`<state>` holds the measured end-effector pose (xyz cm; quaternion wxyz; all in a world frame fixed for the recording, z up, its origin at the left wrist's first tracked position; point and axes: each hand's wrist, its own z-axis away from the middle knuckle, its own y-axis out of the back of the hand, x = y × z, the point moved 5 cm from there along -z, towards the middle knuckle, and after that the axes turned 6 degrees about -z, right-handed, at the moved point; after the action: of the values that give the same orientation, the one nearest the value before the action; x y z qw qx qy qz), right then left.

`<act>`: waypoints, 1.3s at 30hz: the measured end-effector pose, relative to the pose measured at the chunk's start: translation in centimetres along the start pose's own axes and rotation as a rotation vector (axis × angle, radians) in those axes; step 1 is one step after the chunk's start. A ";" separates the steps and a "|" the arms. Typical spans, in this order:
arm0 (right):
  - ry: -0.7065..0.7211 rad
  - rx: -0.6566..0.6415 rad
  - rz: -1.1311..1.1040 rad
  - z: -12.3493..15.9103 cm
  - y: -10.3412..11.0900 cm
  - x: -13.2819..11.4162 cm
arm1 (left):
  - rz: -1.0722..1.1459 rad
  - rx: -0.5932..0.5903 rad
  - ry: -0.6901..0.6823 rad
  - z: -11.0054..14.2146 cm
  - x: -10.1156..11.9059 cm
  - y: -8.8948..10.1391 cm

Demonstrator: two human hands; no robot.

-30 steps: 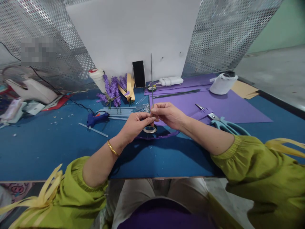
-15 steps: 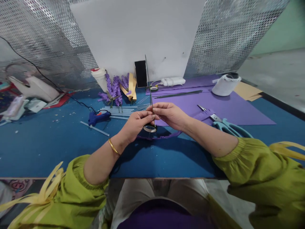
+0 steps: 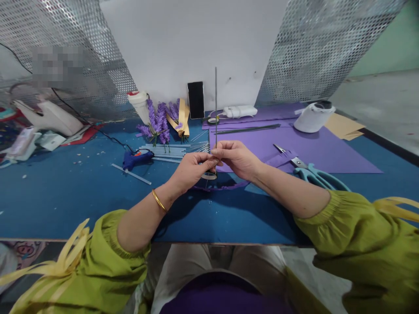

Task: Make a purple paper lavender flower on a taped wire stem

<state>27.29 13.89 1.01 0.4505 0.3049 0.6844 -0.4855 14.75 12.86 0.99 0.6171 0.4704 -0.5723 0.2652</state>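
Note:
A thin dark wire stem (image 3: 216,100) stands nearly upright between my hands. My right hand (image 3: 238,158) pinches it low down with thumb and forefinger. Just to the left and slightly lower, my left hand (image 3: 193,170) is closed at the stem's lower part, its fingertips almost touching the right ones. Below the fingers shows a roll of dark tape (image 3: 209,176), partly hidden by the left hand. A ruffled purple strip (image 3: 225,187) lies on the blue table (image 3: 209,218) beneath. How the tape meets the stem is hidden.
Scissors (image 3: 314,172) and purple paper (image 3: 340,152) lie to the right, near a white container (image 3: 314,117). A blue glue gun (image 3: 137,159), glue sticks (image 3: 170,150) and purple flowers (image 3: 160,120) are left. A phone (image 3: 195,100) stands behind.
The stem, which leaned left at its top, is now almost vertical. Both hands stay closed close together, and the tape roll is more covered by the left hand.

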 end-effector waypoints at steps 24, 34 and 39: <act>-0.053 0.046 -0.010 0.0 0.2 0.3 | 0.035 0.031 0.010 -0.1 -0.2 0.4; -0.015 0.102 0.045 -0.1 0.2 0.8 | -0.006 0.014 0.033 -0.1 -0.4 0.2; -0.040 0.090 0.000 -0.1 0.2 1.1 | 0.086 0.012 0.006 -0.2 -0.6 0.3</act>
<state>27.02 14.05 -0.04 0.4501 0.3152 0.6525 -0.5219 14.46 13.28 0.55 0.6040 0.4485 -0.5884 0.2964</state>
